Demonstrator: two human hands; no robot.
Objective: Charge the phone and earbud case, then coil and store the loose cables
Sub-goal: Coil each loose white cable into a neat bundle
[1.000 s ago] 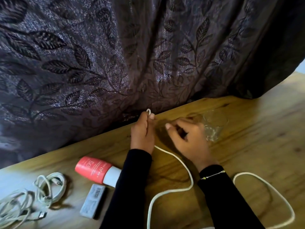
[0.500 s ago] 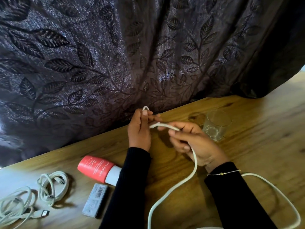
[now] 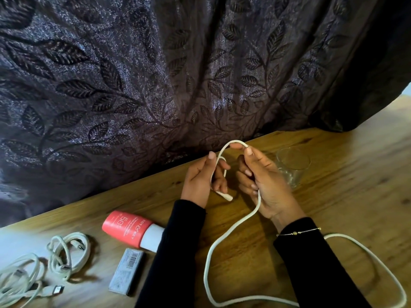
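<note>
Left hand (image 3: 200, 178): raised above the bench, fingers curled closed on the thick white cable (image 3: 233, 227); the thumb points up beside the strand, and the cable's white plug end (image 3: 225, 196) sticks out below the fingers.
Right hand (image 3: 264, 181): also lifted, closed on the same cable; thumb and forefinger pinch the top of a loop, and the strand runs down through the curled fingers.
Thick white cable: arches between the 2 hands as a small loop, then drops from the right hand to the wooden bench (image 3: 344, 196), curves toward the near edge and sweeps into a wide loop on the right, passing behind the right black sleeve (image 3: 311, 263).
Coiled cables: 2 thin white bundles lie at the bench's near left, a small tight coil (image 3: 69, 254) and a looser one (image 3: 20, 278) with a USB plug (image 3: 56, 290) at its end.
Other items: a red tube with a white cap (image 3: 131, 230) lies on its side beside the left black sleeve (image 3: 173, 252); a grey box with a barcode (image 3: 126, 271) sits just in front of it.
Clear drinking glass (image 3: 291, 167): stands upright just behind the right hand.
Backdrop: a dark curtain with a leaf pattern (image 3: 155, 74) hangs along the bench's far edge.
Wrist: a thin gold bracelet (image 3: 298, 232) at the right cuff.
</note>
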